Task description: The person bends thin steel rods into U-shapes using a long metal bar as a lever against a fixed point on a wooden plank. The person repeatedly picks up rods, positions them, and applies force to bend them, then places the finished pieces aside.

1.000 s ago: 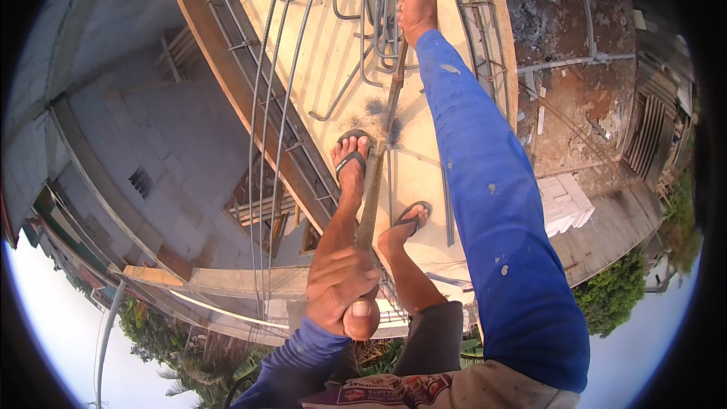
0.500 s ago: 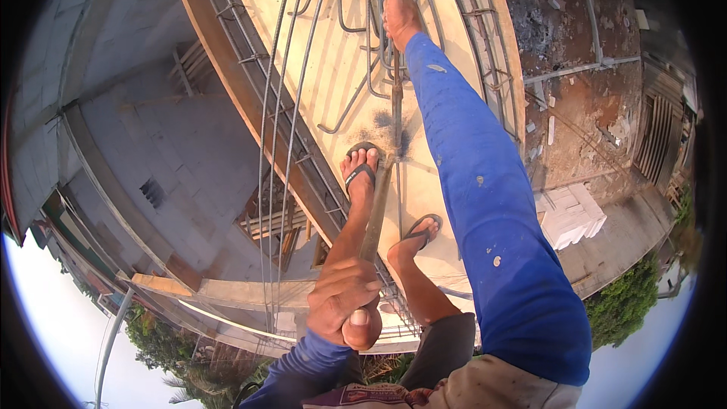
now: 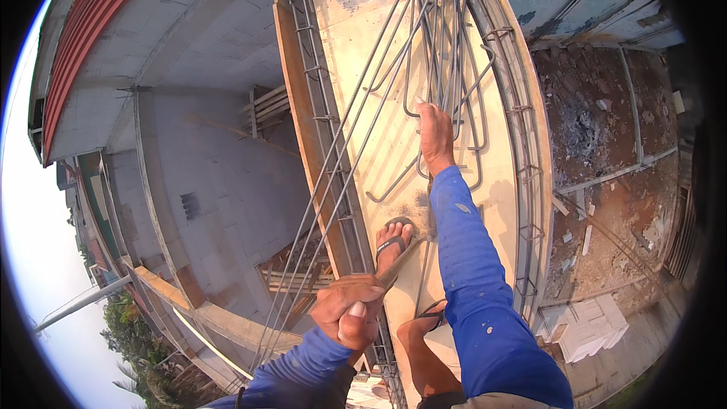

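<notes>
My left hand (image 3: 350, 316) is closed around the near end of a long wooden pole (image 3: 395, 266), close to my body. The pole runs past my left foot in a flip-flop (image 3: 394, 241) and disappears behind my blue right sleeve (image 3: 473, 280). My right hand (image 3: 435, 136) is stretched out ahead, closed where the pole's far end meets a bundle of bent steel bars (image 3: 454, 53). Both feet stand on a narrow pale concrete slab (image 3: 363, 53). My right foot (image 3: 430, 316) is partly hidden.
Long straight steel bars (image 3: 341, 174) lie along the slab. Tied bar cages line its left edge (image 3: 318, 106) and right edge (image 3: 530, 182). Beyond both edges is a deep drop: a grey block wall (image 3: 212, 167) on the left, rubble-strewn ground (image 3: 606, 144) on the right.
My right hand has come back toward me along the bars, and my left hand has sunk a little lower. The view has tipped, showing more slab ahead.
</notes>
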`<state>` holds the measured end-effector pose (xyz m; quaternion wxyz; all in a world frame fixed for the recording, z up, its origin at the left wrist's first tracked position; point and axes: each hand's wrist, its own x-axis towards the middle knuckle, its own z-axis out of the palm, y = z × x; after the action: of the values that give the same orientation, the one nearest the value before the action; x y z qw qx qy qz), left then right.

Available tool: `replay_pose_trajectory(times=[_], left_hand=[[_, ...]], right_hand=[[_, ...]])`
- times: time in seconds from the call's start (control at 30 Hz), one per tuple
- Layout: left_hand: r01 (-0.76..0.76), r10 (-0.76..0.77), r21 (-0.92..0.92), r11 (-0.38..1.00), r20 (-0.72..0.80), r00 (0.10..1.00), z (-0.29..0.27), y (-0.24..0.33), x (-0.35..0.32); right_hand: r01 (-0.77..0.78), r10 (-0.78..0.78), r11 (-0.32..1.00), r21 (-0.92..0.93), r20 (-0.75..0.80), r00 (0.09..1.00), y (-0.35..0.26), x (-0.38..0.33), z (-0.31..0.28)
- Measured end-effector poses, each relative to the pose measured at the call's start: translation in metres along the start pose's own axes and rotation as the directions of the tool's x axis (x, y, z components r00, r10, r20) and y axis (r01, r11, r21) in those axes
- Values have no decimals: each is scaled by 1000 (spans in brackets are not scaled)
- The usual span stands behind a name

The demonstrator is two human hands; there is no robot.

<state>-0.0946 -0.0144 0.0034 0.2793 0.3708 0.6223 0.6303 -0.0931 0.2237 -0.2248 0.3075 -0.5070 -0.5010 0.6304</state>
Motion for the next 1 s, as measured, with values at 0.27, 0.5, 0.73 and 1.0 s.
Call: replay_pose_trajectory(times=[0.27, 0.5, 0.73, 1.0], left_hand=[[-72, 71, 7, 997, 77, 994, 11, 4, -6], [-107, 117, -63, 992, 198, 973, 35, 5, -5], [-136, 151, -77, 988, 251, 956, 50, 11, -4], [-41, 43, 25, 999, -88, 995, 54, -3, -12]], right_hand=[[106, -119, 971, 216, 47, 992, -63, -157, -52], [366, -385, 910, 195, 68, 921, -32, -284, -111], [303, -374, 884, 356, 151, 915, -1, -387, -158], [-165, 186, 982, -88, 367, 911, -81, -350, -178]])
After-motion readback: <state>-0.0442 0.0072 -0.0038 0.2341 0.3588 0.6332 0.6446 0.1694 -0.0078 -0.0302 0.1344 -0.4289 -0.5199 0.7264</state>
